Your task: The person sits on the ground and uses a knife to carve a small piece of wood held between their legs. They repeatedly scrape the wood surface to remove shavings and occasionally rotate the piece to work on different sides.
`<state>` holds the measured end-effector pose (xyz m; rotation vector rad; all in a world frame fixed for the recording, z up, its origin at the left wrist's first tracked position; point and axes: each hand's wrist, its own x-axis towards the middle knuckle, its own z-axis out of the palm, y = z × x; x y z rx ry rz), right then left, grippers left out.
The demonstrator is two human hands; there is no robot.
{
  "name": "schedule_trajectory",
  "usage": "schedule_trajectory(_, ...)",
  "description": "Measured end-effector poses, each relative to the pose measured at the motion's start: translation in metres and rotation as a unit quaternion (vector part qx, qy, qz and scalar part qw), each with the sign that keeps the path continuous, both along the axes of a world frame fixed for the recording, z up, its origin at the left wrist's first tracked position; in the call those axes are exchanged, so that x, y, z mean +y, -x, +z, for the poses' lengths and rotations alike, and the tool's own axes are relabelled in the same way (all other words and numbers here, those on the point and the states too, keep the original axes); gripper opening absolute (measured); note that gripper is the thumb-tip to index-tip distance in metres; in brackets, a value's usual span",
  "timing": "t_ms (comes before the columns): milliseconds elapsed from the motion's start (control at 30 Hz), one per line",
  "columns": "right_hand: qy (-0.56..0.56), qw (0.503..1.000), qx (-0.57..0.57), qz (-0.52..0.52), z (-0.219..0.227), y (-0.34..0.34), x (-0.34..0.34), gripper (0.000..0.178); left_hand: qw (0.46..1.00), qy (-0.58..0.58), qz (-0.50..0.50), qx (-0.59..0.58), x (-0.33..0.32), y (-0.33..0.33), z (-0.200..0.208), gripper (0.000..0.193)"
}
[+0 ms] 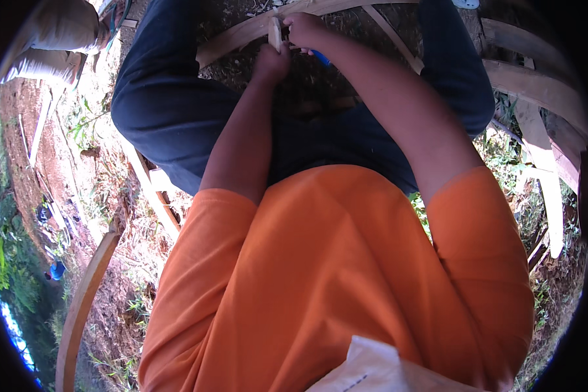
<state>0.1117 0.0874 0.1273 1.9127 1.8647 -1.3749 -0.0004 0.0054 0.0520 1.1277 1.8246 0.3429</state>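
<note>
Between my knees, at the top of the view, my left hand (271, 63) is closed round the lower end of a short, pale piece of wood (275, 34), which points away from me. Just to its right, my right hand (307, 31) is closed, its fingertips close to the wood's far end. A blue handle (321, 57) sticks out below the right hand; the rest of that tool is hidden, so its kind does not show. Behind the small piece, a long wooden beam (238, 36) runs across the ground.
Wooden boards (536, 81) lie stacked at the right, with a lighter offcut (551, 196) below them. A plank (85, 307) slants up at the lower left. Another person's legs (55, 49) are at the upper left. A distant person in blue (57, 270) shows at the left.
</note>
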Motion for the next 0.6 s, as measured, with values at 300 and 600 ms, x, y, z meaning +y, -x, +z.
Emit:
schedule_trajectory(300,0.059,0.996,0.052,-0.043,0.014,-0.024,-0.01,0.039,0.999,-0.01,0.021,-0.027,-0.003,0.004,0.008,0.069)
schedule_trajectory(600,0.091,0.99,0.09,0.065,-0.008,-0.029,0.021,0.03,0.999,-0.019,0.026,-0.027,0.001,0.001,0.001,0.071)
